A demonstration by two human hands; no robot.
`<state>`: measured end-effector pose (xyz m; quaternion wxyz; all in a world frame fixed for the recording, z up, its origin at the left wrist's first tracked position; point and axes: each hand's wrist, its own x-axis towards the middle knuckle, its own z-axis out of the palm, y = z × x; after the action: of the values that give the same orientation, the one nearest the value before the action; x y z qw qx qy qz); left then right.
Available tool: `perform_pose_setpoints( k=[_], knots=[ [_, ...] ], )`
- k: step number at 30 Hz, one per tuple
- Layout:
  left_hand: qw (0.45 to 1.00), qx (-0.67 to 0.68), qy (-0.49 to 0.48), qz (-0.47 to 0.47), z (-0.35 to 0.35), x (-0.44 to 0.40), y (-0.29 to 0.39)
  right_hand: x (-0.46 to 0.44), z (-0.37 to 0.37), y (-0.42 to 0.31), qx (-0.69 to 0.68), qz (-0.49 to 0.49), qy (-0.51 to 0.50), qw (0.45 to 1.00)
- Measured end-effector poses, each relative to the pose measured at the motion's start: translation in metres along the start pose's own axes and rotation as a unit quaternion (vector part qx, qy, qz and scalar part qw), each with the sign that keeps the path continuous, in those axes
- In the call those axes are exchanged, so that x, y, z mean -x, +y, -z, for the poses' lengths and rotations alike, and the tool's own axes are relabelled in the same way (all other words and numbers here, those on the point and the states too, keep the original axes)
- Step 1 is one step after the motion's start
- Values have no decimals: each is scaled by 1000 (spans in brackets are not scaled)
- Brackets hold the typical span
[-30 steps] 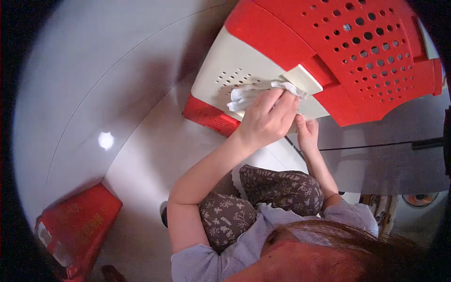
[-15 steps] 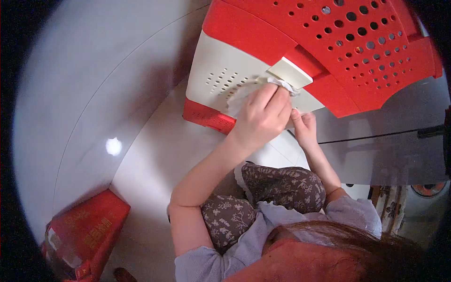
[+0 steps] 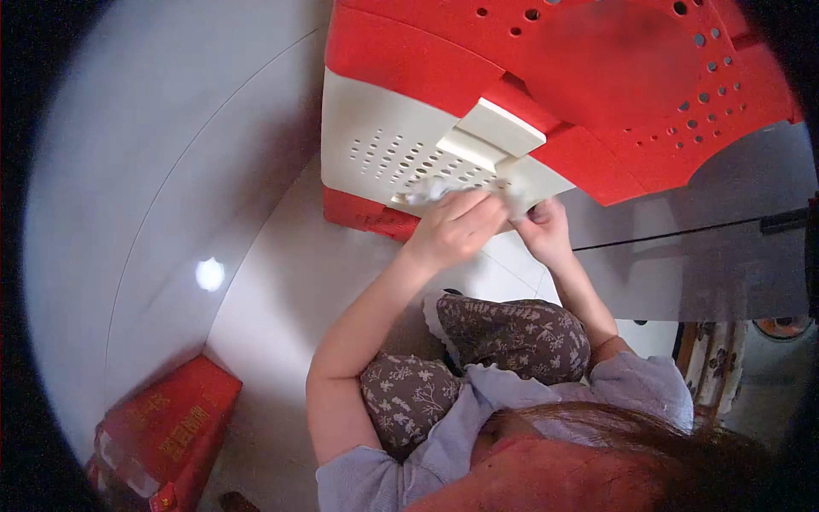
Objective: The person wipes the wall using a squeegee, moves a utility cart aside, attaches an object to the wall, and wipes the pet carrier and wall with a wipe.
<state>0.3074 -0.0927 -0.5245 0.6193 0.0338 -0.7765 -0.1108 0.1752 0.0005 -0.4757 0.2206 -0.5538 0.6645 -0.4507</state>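
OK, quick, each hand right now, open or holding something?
Left hand: closed on a white cloth.
Right hand: at the edge of the cream panel; grip unclear.

And there's lettering down at the lower left of your view — gold characters running in rows across the red package, bigger ones and smaller ones, all too blurred for you to read. A yellowish mark sits by its bottom edge — that's illegible too.

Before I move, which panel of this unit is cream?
The middle panel, by the left hand; the upper panel and lower panel on either side are red.
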Motion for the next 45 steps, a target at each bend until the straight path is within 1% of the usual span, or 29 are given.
perform_pose_setpoints(
  k=[4,5,6,7,8,10,12,16,17,19,20,22,23,24,25,26,28,30,32,33,34,35,36,38,40,41,43,44,45],
  knots=[
    [999,7,-37,31,5,15,1,1,-6,-4,-24,1,14,1000],
    [999,-22,20,41,9,-2,4,1,-3,-9,-21,-5,8,1000],
    [995,-51,74,49,15,-21,7,2,0,-15,23,-30,-14,999],
    [993,-47,91,49,23,-43,8,3,1,-18,66,-52,-33,996],
    [993,-47,92,50,25,-41,8,4,-2,-20,67,-52,-34,996],
    [992,-49,99,54,26,-31,5,2,-5,-22,-5,-16,-19,1000],
    [992,-80,89,47,22,-12,3,0,-5,-15,-5,-8,-19,1000],
    [989,-82,93,82,22,-28,10,1,-4,-10,3,-6,-19,1000],
    [990,-67,90,80,24,-38,13,2,-4,-10,3,-11,-20,1000],
    [992,-62,94,64,26,-42,12,3,-3,-11,-57,-63,-21,996],
    [991,-66,95,62,27,-34,11,3,-2,-12,-58,-59,-23,996],
    [995,-77,36,60,24,-3,6,4,0,-11,14,-23,-29,999],
    [994,-97,23,33,20,18,-1,4,-2,-10,11,-23,-32,999],
    [994,-99,20,35,15,38,-4,3,-4,-10,-14,8,-15,1000],
    [995,-75,-26,65,14,49,-4,3,-7,-8,-39,33,4,999],
    [992,-52,-70,96,14,59,-3,4,-6,-4,-40,26,1,999],
    [990,-44,-79,109,14,58,-1,6,2,4,7,-20,-14,1000],
    [988,-44,-86,120,15,40,0,7,0,0,-20,-32,-17,999],
    [997,-11,24,73,9,21,-2,7,-2,-7,-21,-31,5,999],
    [996,-29,25,86,13,20,-5,7,0,-11,27,-26,-5,999],
    [995,-28,55,76,19,21,-11,6,-3,-16,18,-22,-29,999],
    [994,-23,82,64,26,24,-19,5,-7,-20,-8,-25,-14,1000],
    [994,-37,80,70,35,35,-28,3,-11,-22,-32,-29,8,999],
    [967,-201,59,146,55,68,-47,2,-13,-21,-47,-29,-2,998],
    [952,-212,38,217,57,101,-68,5,-6,-17,-53,-38,-5,998],
    [951,-212,38,223,60,111,-75,7,-1,-14,-29,-44,-11,999],
    [928,-217,142,267,72,126,-85,7,1,-12,-7,-45,-27,999],
    [925,-225,144,269,71,128,-83,7,1,-14,-14,-53,-16,998],
    [903,-205,170,337,62,127,-78,7,-1,-14,-19,-60,-6,998]
  ],
)
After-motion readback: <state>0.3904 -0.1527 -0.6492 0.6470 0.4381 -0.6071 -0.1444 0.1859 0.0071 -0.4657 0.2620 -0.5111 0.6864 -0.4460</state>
